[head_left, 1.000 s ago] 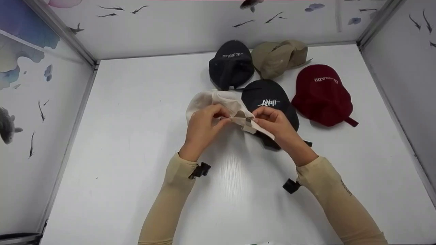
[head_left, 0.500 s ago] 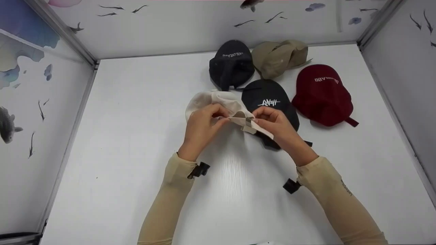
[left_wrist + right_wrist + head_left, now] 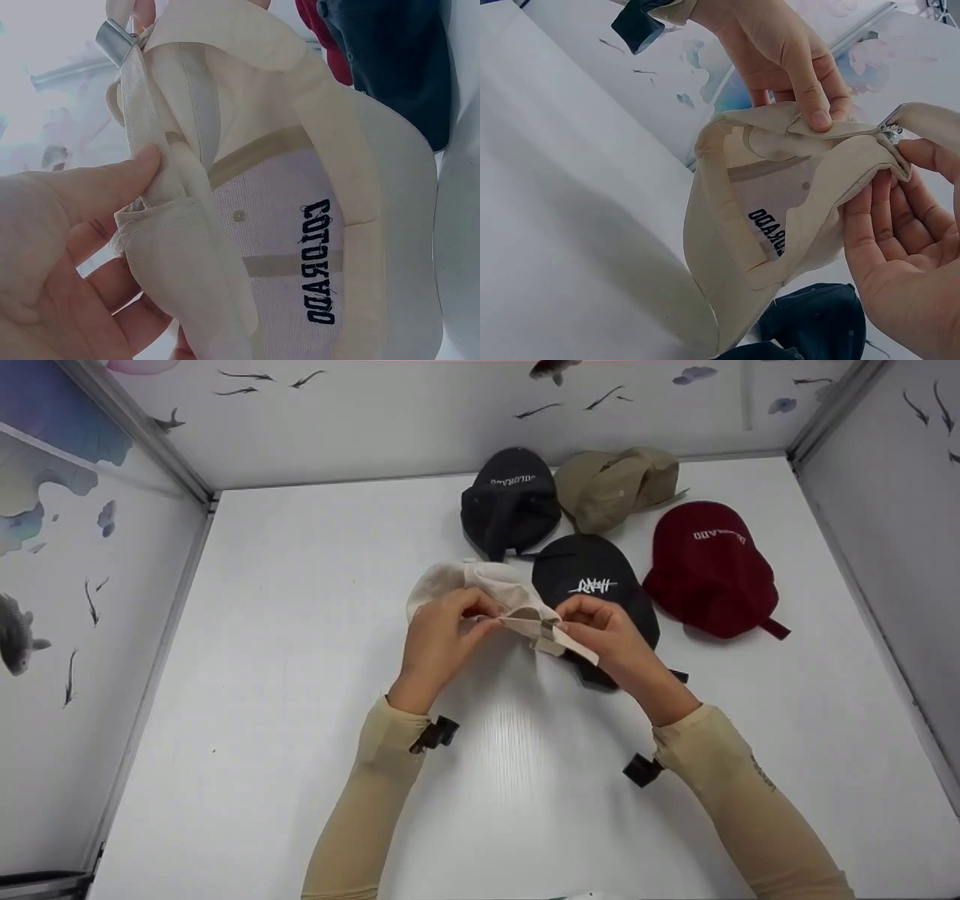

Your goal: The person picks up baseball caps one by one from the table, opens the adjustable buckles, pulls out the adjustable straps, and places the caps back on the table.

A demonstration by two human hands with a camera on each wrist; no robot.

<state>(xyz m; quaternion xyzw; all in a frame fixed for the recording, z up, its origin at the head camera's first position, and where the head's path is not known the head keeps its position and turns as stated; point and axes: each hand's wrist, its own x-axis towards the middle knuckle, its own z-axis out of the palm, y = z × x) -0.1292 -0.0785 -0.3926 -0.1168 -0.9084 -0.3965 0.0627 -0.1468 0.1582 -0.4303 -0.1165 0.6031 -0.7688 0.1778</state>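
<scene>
Both hands hold a cream baseball cap by its back strap. My left hand pinches the strap between thumb and fingers, beside the cap's back opening. On the other side of the metal buckle, my right hand pinches the band right at the buckle. The strap's loose end sticks out past the buckle. Dark lettering shows inside the crown in the left wrist view. In the right wrist view, the cap's opening faces the camera, with the left hand above it.
A black cap with white print lies partly under the right hand. Behind are a dark navy cap and a khaki cap; a dark red cap lies to the right. Panels border the white table.
My left hand has shifted slightly to the left, and the strap's loose end has drawn in a little toward the buckle. The right hand stays nearly still.
</scene>
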